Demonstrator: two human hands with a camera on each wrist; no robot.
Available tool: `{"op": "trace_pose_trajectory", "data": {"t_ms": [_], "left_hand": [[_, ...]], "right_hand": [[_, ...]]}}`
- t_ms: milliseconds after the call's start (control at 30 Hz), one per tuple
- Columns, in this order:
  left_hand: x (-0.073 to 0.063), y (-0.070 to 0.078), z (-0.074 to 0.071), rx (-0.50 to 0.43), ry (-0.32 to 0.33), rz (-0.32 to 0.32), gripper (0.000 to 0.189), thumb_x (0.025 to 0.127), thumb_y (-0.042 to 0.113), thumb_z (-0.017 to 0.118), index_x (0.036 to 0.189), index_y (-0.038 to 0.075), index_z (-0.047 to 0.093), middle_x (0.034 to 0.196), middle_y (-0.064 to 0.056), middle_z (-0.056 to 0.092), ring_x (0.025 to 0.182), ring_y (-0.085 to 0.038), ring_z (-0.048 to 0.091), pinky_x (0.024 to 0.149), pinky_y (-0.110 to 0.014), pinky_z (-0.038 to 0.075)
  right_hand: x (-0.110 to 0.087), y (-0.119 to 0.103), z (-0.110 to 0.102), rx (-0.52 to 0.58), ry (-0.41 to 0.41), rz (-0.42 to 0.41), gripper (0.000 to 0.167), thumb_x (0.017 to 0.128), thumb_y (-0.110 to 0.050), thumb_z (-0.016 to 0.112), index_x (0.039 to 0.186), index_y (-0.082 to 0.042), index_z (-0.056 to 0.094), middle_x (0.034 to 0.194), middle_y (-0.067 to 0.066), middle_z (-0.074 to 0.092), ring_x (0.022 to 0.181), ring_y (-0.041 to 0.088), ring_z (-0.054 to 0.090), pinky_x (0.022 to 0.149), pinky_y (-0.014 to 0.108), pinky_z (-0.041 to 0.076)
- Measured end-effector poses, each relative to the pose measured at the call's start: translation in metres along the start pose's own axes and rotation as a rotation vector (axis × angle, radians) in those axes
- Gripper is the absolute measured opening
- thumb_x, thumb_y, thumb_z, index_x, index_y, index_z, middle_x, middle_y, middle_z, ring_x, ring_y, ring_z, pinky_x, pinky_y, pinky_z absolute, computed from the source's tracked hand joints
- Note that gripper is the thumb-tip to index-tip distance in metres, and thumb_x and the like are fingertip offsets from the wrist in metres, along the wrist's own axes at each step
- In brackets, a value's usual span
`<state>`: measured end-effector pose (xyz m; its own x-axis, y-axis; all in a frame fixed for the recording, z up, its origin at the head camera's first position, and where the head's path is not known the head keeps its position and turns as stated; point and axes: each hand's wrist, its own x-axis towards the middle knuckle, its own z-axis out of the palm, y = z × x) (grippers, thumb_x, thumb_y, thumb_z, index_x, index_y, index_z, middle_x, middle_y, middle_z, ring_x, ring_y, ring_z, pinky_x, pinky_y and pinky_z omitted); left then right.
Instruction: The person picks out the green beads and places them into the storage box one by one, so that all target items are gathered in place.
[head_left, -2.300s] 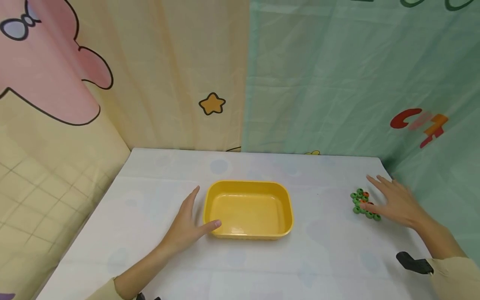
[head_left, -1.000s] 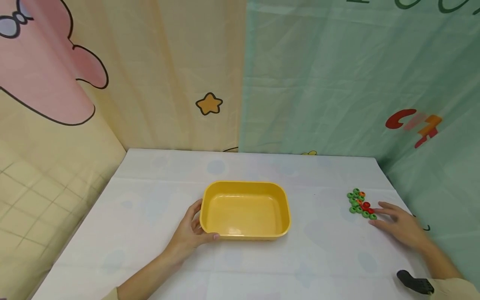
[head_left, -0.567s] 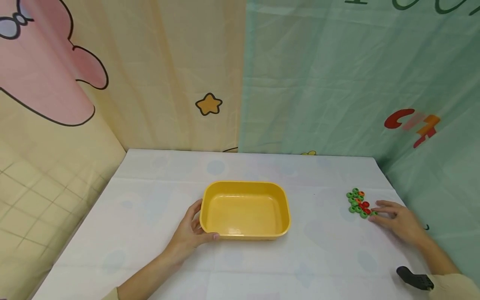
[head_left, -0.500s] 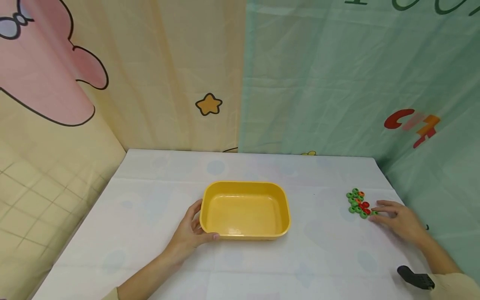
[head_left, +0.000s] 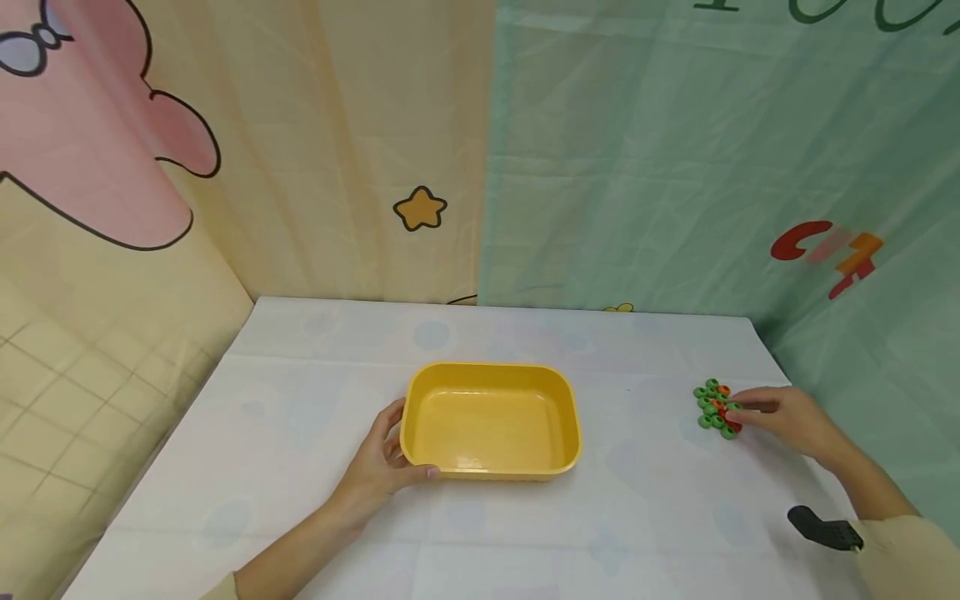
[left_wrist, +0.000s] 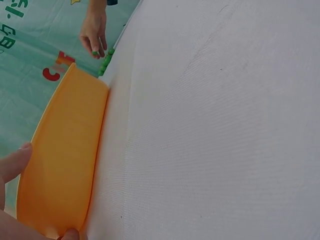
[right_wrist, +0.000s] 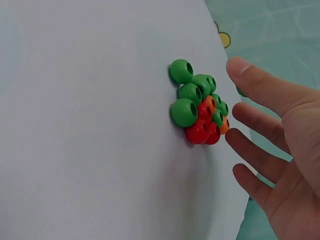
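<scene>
A yellow rectangular tray [head_left: 491, 425] stands on the white table. My left hand [head_left: 378, 471] grips its near left corner, thumb along the front and fingers bent round the side. Far to the right lies a cluster of beads [right_wrist: 184, 112], green, red and orange, each with a hole. My right hand [head_left: 791, 421] is raised close over the cluster and pinches one green bead [left_wrist: 95, 53] between thumb and index finger. In the right wrist view the thumb hides most of that bead, and the other fingers are spread apart.
A white patterned cloth [head_left: 600, 517] covers the table. Behind it hang a cream curtain [head_left: 337, 208] and a green curtain [head_left: 637, 167], the green one also running close along the right edge. A black strap end [head_left: 825, 529] sticks out at my right cuff.
My left hand has closed on the tray's corner. My right hand moved to the cluster's near right end, took a green bead, and has risen slightly up and left with it.
</scene>
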<state>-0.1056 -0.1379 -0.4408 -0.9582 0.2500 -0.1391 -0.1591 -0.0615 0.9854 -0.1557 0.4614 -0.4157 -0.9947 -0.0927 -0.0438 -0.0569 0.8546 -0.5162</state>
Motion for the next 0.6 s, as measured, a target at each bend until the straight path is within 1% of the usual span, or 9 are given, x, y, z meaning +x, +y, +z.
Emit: {"op": "trace_pose_trajectory", "data": {"t_ms": [100,167,267,400,500,600], "left_hand": [[0.001,0.002,0.0,0.002,-0.001,-0.004,0.107,0.079,0.0,0.089,0.161,0.015,0.023,0.165,-0.01,0.027,0.14,-0.035,0.044,0.113,-0.038,0.045],[0.001,0.002,0.0,0.006,-0.002,-0.004,0.107,0.078,0.0,0.089,0.161,0.015,0.023,0.164,-0.01,0.027,0.14,-0.036,0.044,0.112,-0.038,0.045],[0.001,0.003,0.0,0.012,-0.002,-0.001,0.107,0.078,0.0,0.09,0.161,0.014,0.023,0.165,-0.01,0.026,0.14,-0.036,0.044,0.112,-0.038,0.045],[0.002,0.003,0.0,0.017,-0.002,-0.007,0.109,0.078,0.0,0.09,0.161,0.013,0.021,0.165,-0.01,0.023,0.141,-0.037,0.042,0.113,-0.038,0.045],[0.002,0.003,-0.001,0.019,-0.004,-0.009,0.11,0.078,0.001,0.09,0.161,0.013,0.021,0.166,-0.011,0.022,0.142,-0.037,0.041,0.113,-0.039,0.044],[0.001,0.003,-0.001,0.03,0.006,-0.007,0.109,0.078,0.001,0.09,0.161,0.013,0.021,0.166,-0.011,0.024,0.142,-0.036,0.041,0.114,-0.039,0.043]], "right_hand": [[0.006,-0.007,0.0,0.012,-0.014,-0.001,0.051,0.096,-0.034,0.077,0.123,0.009,0.07,0.125,0.034,0.064,0.108,0.046,0.063,0.071,0.018,0.056],[0.011,-0.011,0.0,0.016,-0.018,-0.006,0.052,0.096,-0.034,0.076,0.124,0.009,0.069,0.125,0.032,0.065,0.11,0.046,0.063,0.073,0.02,0.057],[0.017,-0.017,-0.001,0.01,-0.028,-0.026,0.05,0.096,-0.033,0.076,0.123,0.009,0.07,0.123,0.031,0.066,0.108,0.045,0.064,0.076,0.026,0.059],[0.024,-0.023,-0.002,0.004,-0.04,-0.048,0.045,0.097,-0.03,0.076,0.122,0.007,0.071,0.119,0.027,0.068,0.102,0.037,0.065,0.073,0.03,0.059],[0.029,-0.03,-0.002,0.005,-0.039,-0.062,0.042,0.097,-0.029,0.076,0.122,0.004,0.073,0.117,0.022,0.07,0.098,0.029,0.064,0.071,0.028,0.057],[0.035,-0.037,-0.002,0.012,-0.041,-0.086,0.04,0.096,-0.028,0.077,0.121,0.003,0.073,0.115,0.019,0.072,0.097,0.027,0.065,0.072,0.026,0.057]]}}
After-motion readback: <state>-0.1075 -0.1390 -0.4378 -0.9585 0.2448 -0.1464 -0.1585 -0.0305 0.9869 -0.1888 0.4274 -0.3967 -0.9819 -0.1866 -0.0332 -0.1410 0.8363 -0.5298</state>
